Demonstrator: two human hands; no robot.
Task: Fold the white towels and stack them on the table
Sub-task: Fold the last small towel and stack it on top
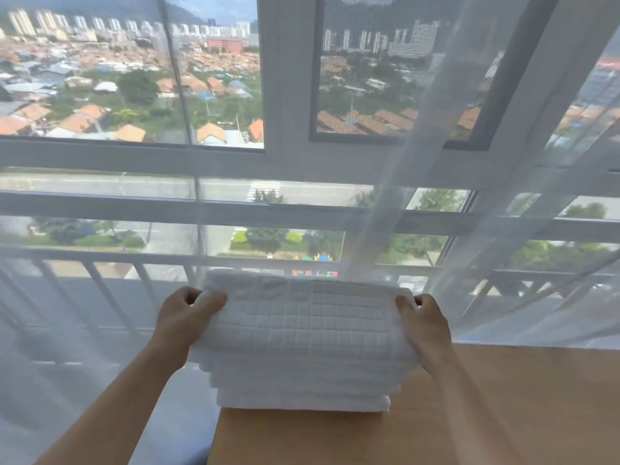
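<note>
Left hand (pixel 184 317) and right hand (pixel 426 325) fingers clamp towel stack (pixel 298 333) ends, seemingly at table (pixel 469 414) corner.

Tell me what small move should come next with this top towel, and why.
Probably let go: the left hand and right hand grip the ends of the top towel, which already lies folded on the stack at the table edge.

Table (pixel 469 414) cut off at the frame's edges, far fingertips behind towels (pixel 302 330)
</note>
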